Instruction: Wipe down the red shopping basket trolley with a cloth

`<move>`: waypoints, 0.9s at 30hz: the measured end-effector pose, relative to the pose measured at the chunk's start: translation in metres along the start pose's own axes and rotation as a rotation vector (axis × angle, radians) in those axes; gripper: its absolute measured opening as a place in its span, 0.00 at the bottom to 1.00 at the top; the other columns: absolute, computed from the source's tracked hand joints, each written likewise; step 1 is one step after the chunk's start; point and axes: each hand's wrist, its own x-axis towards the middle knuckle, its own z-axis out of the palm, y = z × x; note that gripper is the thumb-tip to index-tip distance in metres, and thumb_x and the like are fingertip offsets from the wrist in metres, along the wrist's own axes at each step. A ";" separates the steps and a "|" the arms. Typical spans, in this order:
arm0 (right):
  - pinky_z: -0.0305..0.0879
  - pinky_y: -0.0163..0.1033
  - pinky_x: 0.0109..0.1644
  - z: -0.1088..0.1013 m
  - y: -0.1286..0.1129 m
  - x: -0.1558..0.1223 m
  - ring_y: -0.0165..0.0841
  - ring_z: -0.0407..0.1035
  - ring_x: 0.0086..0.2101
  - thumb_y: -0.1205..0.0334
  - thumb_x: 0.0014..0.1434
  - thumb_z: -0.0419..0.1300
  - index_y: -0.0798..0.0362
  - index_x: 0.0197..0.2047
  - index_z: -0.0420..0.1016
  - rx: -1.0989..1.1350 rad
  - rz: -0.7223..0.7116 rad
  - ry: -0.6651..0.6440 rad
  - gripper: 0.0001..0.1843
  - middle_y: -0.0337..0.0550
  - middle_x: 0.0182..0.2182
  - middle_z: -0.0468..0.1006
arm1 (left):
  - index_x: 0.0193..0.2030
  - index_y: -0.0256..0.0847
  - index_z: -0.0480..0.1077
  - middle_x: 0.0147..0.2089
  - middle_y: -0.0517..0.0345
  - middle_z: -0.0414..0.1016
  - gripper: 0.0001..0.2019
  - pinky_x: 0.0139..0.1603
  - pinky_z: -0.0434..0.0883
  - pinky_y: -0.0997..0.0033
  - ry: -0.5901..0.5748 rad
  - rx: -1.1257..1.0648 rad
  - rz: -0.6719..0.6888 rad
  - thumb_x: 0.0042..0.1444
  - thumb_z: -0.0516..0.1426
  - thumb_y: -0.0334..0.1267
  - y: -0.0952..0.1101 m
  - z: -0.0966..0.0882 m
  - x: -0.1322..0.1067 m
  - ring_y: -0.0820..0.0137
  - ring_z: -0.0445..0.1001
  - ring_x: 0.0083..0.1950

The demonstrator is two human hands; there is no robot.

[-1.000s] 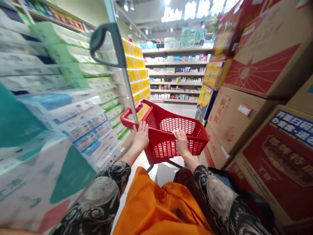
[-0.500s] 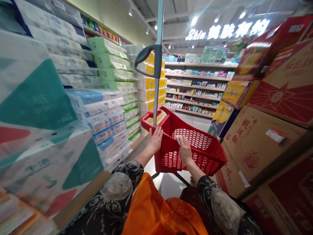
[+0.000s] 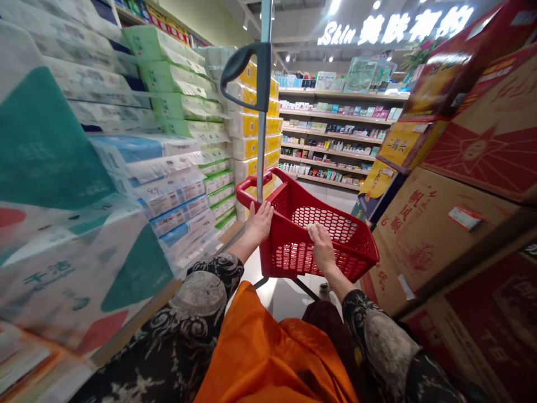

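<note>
The pale floor of a shop aisle ran ahead, under a lit sign reading "Skin" beside Chinese characters. At the far end stood long shelves of small skincare boxes and bottles. Along the left side rose stacked bales of tissue packs, banded in teal, blue and green, with yellow-banded packs farther along. Along the right side towered brown cardboard cartons printed in red. Between these stacks, just in front of the person, was a red plastic shopping basket with perforated walls. It sat on a low frame with dark legs above the floor, and nothing could be made out inside it. A slim metal pole rose from its far rim, topped by a dark curved grip. The person's arms reached forward in patterned black sleeves over an orange garment. The left hand rested at the near rim of the basket just beside the pole, its fingers straight, spread and unclenched. The right hand lay over the near rim farther along, but whether its fingers were gripping could not be told; a small pale patch at their tips was too small to identify.
</note>
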 end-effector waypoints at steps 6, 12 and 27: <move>0.51 0.56 0.63 0.004 0.005 0.006 0.40 0.49 0.62 0.79 0.56 0.42 0.58 0.57 0.67 -0.024 -0.012 0.012 0.28 0.55 0.59 0.63 | 0.65 0.30 0.51 0.69 0.42 0.47 0.30 0.65 0.37 0.39 -0.031 0.004 0.030 0.52 0.45 0.26 -0.008 0.001 0.016 0.58 0.43 0.70; 0.51 0.55 0.65 0.031 -0.032 0.022 0.35 0.46 0.63 0.78 0.58 0.41 0.52 0.59 0.65 0.102 -0.173 0.074 0.29 0.47 0.59 0.64 | 0.67 0.32 0.46 0.70 0.44 0.42 0.35 0.67 0.42 0.44 0.096 -0.040 -0.013 0.50 0.48 0.29 -0.008 0.022 -0.016 0.60 0.39 0.71; 0.55 0.50 0.63 0.080 -0.098 0.015 0.39 0.57 0.59 0.76 0.59 0.50 0.55 0.52 0.71 0.094 -0.609 -0.461 0.20 0.51 0.56 0.69 | 0.66 0.33 0.48 0.70 0.43 0.43 0.37 0.67 0.44 0.45 -0.161 -0.054 -0.179 0.47 0.51 0.29 -0.015 0.067 -0.099 0.59 0.44 0.70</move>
